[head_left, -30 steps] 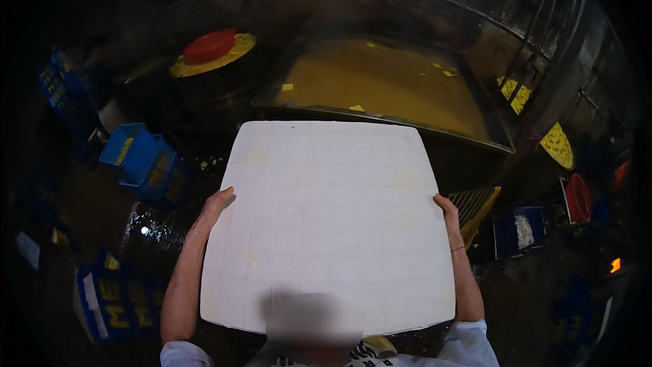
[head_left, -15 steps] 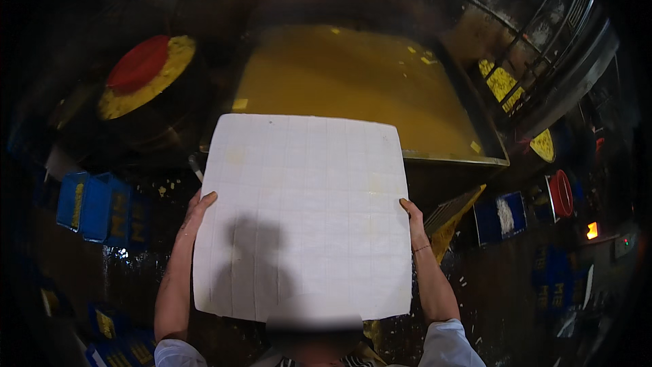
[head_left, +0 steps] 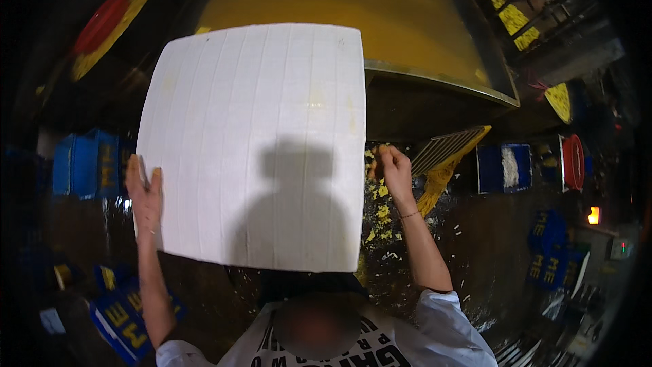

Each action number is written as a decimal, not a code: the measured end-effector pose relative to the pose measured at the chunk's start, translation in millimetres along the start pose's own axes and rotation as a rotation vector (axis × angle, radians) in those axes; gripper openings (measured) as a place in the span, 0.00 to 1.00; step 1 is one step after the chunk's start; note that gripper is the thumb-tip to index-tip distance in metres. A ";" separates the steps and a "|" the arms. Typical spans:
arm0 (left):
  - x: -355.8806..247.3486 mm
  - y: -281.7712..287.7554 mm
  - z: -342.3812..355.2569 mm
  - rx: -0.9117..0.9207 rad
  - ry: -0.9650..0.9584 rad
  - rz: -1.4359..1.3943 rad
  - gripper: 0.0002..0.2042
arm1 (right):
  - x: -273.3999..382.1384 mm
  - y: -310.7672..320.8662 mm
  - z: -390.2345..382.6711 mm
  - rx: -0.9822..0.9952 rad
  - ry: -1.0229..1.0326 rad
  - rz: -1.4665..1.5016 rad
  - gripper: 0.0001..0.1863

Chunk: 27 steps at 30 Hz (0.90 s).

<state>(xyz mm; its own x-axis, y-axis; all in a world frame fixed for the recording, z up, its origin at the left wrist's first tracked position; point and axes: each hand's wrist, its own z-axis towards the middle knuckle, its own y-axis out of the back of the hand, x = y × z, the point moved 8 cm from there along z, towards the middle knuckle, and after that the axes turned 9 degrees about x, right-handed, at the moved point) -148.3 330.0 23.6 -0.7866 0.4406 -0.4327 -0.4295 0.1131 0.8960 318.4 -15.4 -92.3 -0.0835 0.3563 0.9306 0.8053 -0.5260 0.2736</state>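
Note:
A large white square slab (head_left: pixel 251 109), its face marked with faint lines and small yellowish stains, is in front of me. My left hand (head_left: pixel 146 194) grips its left edge, thumb on the face and the other fingers partly hidden at the edge. Just right of the slab's right edge is my right hand (head_left: pixel 396 166); its fingers are loosely bent, and I see nothing between them. A narrow dark gap shows between this hand and the slab. A dark shadow falls on the lower part of the slab.
Beyond the slab is a wide metal vat (head_left: pixel 441 83) of yellow-brown liquid with yellow pieces. A slatted rack (head_left: pixel 451 153) with yellow cloth leans at right. Blue crates (head_left: pixel 85 163) stand left, a blue bin (head_left: pixel 504 168) right. Yellow scraps (head_left: pixel 382 214) litter the wet floor.
The slab has shifted left and up in view, and its right edge has come away from my right hand. My left hand still holds the left edge. The whole view has tilted downward.

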 end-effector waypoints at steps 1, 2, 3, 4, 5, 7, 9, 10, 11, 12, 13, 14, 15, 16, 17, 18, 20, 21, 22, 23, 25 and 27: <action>-8.1 -13.5 -33.1 0.026 0.016 0.108 0.31 | -20.2 11.0 -13.5 -0.066 0.000 -0.272 0.25; -15.4 -23.0 -64.2 0.050 0.035 0.223 0.30 | -53.6 1.2 -30.0 0.074 -0.297 -0.198 0.27; -19.6 -27.7 -87.0 0.069 0.056 0.331 0.29 | -80.2 -11.5 -54.2 0.216 -0.586 -0.135 0.29; -19.8 -25.8 -102.4 0.066 0.085 0.324 0.29 | -96.9 -30.5 -80.3 0.284 -0.768 -0.011 0.29; -21.6 -27.1 -116.3 0.062 0.111 0.302 0.29 | -107.3 -47.6 -110.1 0.340 -0.950 0.102 0.30; -26.1 -31.0 -139.9 0.030 0.138 0.278 0.28 | -116.4 -75.0 -145.3 0.388 -0.980 0.365 0.31; -32.6 -30.1 -144.3 -0.038 0.133 0.273 0.29 | -167.3 -106.5 -147.6 0.424 -0.845 0.690 0.27; -29.8 -26.9 -148.9 -0.101 0.173 0.215 0.29 | -182.5 -112.4 -146.1 0.270 -0.788 0.687 0.21; -29.5 -23.0 -153.7 -0.143 0.218 0.161 0.32 | -195.3 -115.8 -154.0 0.259 -0.785 0.726 0.15; -10.1 -12.0 -171.0 -0.252 0.274 0.069 0.33 | -155.2 -126.6 -167.1 0.380 -0.740 0.690 0.17; 10.4 -6.7 -186.7 -0.364 0.317 -0.025 0.34 | -119.8 -119.9 -191.7 0.340 -0.756 0.604 0.21; 25.9 -7.3 -188.9 -0.406 0.381 -0.119 0.35 | -118.3 -100.7 -208.5 0.214 -0.728 0.266 0.24; 38.4 -7.9 -189.3 -0.451 0.439 -0.221 0.35 | -95.6 -98.9 -230.3 0.247 -0.728 0.167 0.26; 43.1 -8.3 -188.2 -0.487 0.480 -0.495 0.33 | -72.6 -96.4 -251.9 0.277 -0.726 0.071 0.29; 49.9 -8.5 -189.5 -0.524 0.509 -0.768 0.31 | -62.1 -113.8 -267.9 0.429 -0.804 -0.014 0.30; 63.2 -12.8 -188.2 -0.569 0.484 -1.024 0.28 | -48.7 -132.4 -283.2 0.601 -0.858 -0.107 0.30; 86.5 -24.8 -190.8 -0.592 0.409 -1.319 0.24 | 22.2 -202.1 -278.1 0.938 -0.372 -0.117 0.21; 94.4 -25.3 -191.1 -0.575 0.370 -1.357 0.23 | 57.5 -231.1 -272.8 1.000 0.062 -0.162 0.17; 108.1 -24.7 -201.1 -0.623 0.418 -1.425 0.23 | 108.0 -265.6 -268.1 1.027 0.131 -0.335 0.17; 118.0 -25.7 -205.3 -0.628 0.408 -1.482 0.23 | 134.2 -296.5 -259.3 1.000 0.278 -0.428 0.17; 129.2 -27.0 -207.1 -0.614 0.344 -1.493 0.23 | 196.4 -356.8 -246.5 0.818 0.746 -0.422 0.18; 120.1 -22.7 -203.1 -0.588 0.423 -1.524 0.23 | 212.4 -409.4 -222.5 0.811 0.620 -0.588 0.11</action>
<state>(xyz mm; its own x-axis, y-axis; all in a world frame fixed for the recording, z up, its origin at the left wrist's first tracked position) -323.2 199.5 -69.0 0.4576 -0.0130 -0.8891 -0.8748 -0.1858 -0.4475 -159.6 103.8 47.4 -0.6577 -0.1739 0.7329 0.6665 0.3189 0.6738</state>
